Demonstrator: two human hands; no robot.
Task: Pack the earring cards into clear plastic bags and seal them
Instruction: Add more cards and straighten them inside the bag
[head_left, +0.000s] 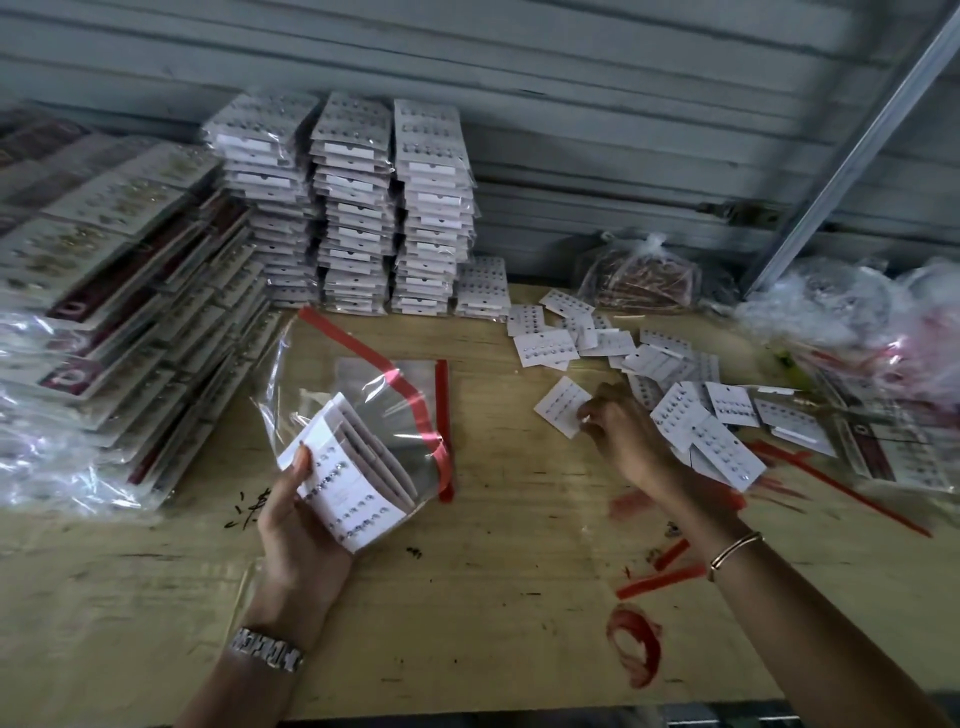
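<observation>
The left hand (301, 525) is raised over the pale wooden worktop (493, 597). Its grip is clamped on a fanned bundle of white earring cards (348, 488), with the thumb lying across the top card. The bundle sits at the near end of a clear plastic bag with a red strip (363, 395), which stands up and billows away from the hand. Whether the thumb presses on plastic or on bare card cannot be told.

The right hand (618, 431) is lower and to the right, its fingertips pinched together on the edge of a single white earring card (561, 408) that is tilted just above the worktop. Just beyond and beside that hand lies a scatter of loose white earring cards (623, 358).

A second flat clear bag with a red edge (442, 410) lies on the worktop behind the raised one. Tall stacks of bagged white cards (358, 208) stand at the back against a grey ribbed wall (571, 78). A sloping heap of larger bagged cards with maroon bands (119, 291) fills the left side. Peeled red strips (660, 579) lie near the right forearm, and crumpled clear plastic (857, 312) is piled at the far right. A metal watch (267, 649) is on the left wrist and a thin bangle (735, 548) on the right.
</observation>
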